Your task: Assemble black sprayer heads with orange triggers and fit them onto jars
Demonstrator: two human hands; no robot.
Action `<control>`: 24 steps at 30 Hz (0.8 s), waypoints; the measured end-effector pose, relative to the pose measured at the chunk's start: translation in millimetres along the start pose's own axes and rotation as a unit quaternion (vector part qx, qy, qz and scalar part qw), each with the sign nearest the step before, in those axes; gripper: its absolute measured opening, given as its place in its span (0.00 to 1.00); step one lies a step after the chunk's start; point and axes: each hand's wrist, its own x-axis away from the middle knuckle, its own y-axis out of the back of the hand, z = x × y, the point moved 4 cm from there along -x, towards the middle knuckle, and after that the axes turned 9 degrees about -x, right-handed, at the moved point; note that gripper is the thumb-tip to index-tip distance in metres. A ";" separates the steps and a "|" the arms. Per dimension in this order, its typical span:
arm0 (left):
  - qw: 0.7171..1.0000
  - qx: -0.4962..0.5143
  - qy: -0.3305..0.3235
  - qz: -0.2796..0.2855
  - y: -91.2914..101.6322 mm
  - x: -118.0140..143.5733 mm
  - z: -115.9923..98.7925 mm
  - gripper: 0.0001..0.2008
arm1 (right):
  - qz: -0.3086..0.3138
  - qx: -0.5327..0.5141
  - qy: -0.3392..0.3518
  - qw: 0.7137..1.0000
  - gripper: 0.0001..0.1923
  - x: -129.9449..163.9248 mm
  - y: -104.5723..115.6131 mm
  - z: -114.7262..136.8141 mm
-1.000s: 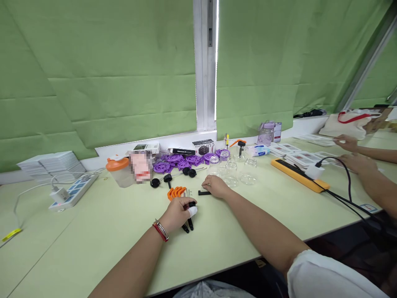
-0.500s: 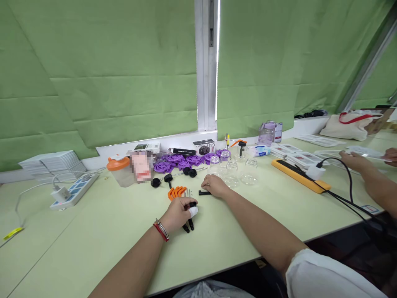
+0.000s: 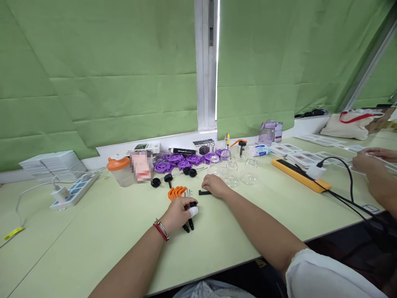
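My left hand (image 3: 177, 214), with a white wrap on the thumb, is closed around a small black piece (image 3: 193, 204) between thumb and fingers. Below that hand, black rod-shaped parts (image 3: 188, 227) lie on the table. My right hand (image 3: 215, 186) rests farther forward with its fingers curled together; what the fingertips hold, if anything, is hidden. A black bar-shaped part (image 3: 204, 192) juts out to the left from beneath it. Between the hands and slightly left lie several orange bent handles (image 3: 177, 193) beside small metal pins (image 3: 188, 193).
Purple wheel-shaped parts (image 3: 175, 159) and black round knobs on rods (image 3: 156, 182) lie behind. Glass jars (image 3: 249, 177) stand right of my right hand. An orange-lidded cup (image 3: 119, 171), a power strip (image 3: 74, 192) and a yellow strip (image 3: 299, 176) flank them. Another person's hands (image 3: 364, 161) work far right.
My two hands and the parts around them stay almost still. At the far right, the other person's hands have shifted to the right with a thin clear sheet.
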 end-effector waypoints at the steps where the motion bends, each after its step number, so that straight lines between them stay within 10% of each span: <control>1: 1.000 0.000 -0.002 0.001 -0.3 -0.1 0.7 0.14 | 0.001 0.000 0.003 1.000 0.09 0.2 0.1 0.5; 12: 1.000 0.011 -0.006 0.010 -0.8 -2.0 5.0 0.12 | -0.041 -0.026 0.013 0.999 0.09 5.0 11.1 14.8; 24: 1.000 -0.008 -0.026 0.008 0.0 -1.8 3.6 0.10 | -0.020 -0.188 0.195 0.962 0.10 37.1 26.0 87.9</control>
